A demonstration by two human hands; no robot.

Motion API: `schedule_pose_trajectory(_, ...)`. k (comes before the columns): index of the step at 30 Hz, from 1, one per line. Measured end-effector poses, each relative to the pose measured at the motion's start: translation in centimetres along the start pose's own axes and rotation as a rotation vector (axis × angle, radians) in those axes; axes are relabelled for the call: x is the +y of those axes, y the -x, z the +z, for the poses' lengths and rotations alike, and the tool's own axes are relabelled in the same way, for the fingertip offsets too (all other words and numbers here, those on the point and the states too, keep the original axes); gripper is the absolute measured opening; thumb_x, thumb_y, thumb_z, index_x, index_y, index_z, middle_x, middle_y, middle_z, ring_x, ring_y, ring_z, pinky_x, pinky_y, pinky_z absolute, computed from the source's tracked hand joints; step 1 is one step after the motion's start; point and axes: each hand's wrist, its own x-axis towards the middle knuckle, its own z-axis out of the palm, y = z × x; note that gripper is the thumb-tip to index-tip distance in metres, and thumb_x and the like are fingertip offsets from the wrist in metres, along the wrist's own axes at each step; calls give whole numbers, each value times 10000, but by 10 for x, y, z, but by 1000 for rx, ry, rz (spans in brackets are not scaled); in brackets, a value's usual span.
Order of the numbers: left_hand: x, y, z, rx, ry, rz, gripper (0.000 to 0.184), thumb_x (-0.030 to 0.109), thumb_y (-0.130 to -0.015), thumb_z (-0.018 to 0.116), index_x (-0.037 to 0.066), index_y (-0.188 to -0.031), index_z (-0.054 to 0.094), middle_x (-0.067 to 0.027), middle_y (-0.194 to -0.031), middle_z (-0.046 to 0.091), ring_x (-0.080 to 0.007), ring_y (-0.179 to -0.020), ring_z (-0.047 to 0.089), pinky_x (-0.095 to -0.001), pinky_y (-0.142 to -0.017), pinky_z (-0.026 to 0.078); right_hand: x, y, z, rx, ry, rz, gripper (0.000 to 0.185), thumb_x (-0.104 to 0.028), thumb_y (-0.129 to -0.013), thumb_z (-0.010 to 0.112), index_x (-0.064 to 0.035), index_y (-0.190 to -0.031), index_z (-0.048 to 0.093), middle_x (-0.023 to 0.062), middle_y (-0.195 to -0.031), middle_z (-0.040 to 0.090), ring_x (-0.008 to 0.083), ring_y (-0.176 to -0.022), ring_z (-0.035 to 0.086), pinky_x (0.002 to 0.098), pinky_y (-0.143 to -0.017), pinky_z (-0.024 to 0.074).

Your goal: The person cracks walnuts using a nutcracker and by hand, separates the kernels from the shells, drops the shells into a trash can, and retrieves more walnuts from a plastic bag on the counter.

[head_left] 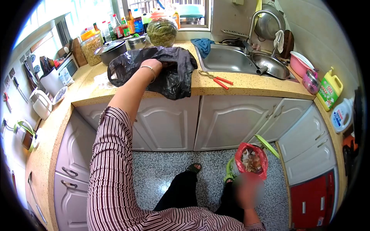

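Note:
My left hand [152, 66], with a bracelet at its wrist, reaches into the mouth of a crumpled black plastic bag [179, 77] at the counter's front edge. Its fingers are hidden by the bag, and what they touch cannot be seen. Low on the right, my right hand [249, 190] is a blurred patch whose fingers do not show. Just above it in the view, a green bin [230, 169] lined with a red bag [264, 163] stands on the floor, with food scraps [251, 159] inside. A red-handled metal tool [217, 79] lies right of the black bag.
Behind the bag stand a lidded pot [111, 52], a big glass jar [162, 32] and several bottles. A steel sink [225, 59] is to the right, holding a pan [271, 65]. Detergent bottles [329, 89] line the right counter. A green strip [266, 146] juts beside the bin.

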Motion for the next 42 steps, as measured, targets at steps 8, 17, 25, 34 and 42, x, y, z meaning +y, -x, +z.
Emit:
schedule_pose_trajectory(8,-13,25,7,-15,179,-38,331,69,-892,496,84,-1190,641,-239,-1171,614,-373,-1118,611,-431,-952,503,4,1,7,-124,-101,31,341,-300,-871,653,-57,-1105,604,152,-1028,624,330,-935,611,442,-814,479)
schedule_pose_trajectory(17,-58,6,59,33,278,-84,347,133,-856,615,73,-1198,615,-265,-1167,592,-400,-1129,575,-442,-977,474,-21,-11,-19,-229,-82,104,409,-323,-861,661,-59,-1164,593,165,-1115,614,350,-1029,597,465,-881,461)
schedule_pose_trajectory(25,-45,51,12,108,283,6,356,340,-872,677,109,-1136,613,-242,-1070,594,-420,-1072,582,-477,-929,486,-28,-12,-22,-158,57,115,444,-349,-843,678,-63,-1171,593,164,-1113,616,351,-1032,596,466,-883,461)
schedule_pose_trajectory(34,-64,65,47,16,397,159,229,148,-863,645,38,-1062,622,-230,-1013,641,-417,-994,606,-467,-853,500,11,13,31,-44,-13,-34,356,-223,-847,649,-52,-1154,590,172,-1090,611,368,-1008,593,477,-870,460)
schedule_pose_trajectory(42,-58,67,47,528,561,55,350,118,-942,573,155,-1282,500,-226,-1035,602,-441,-1084,566,-469,-904,457,-28,-73,-18,63,-359,-2,235,-68,-877,557,6,-1095,602,202,-1104,600,396,-1076,565,452,-927,454)
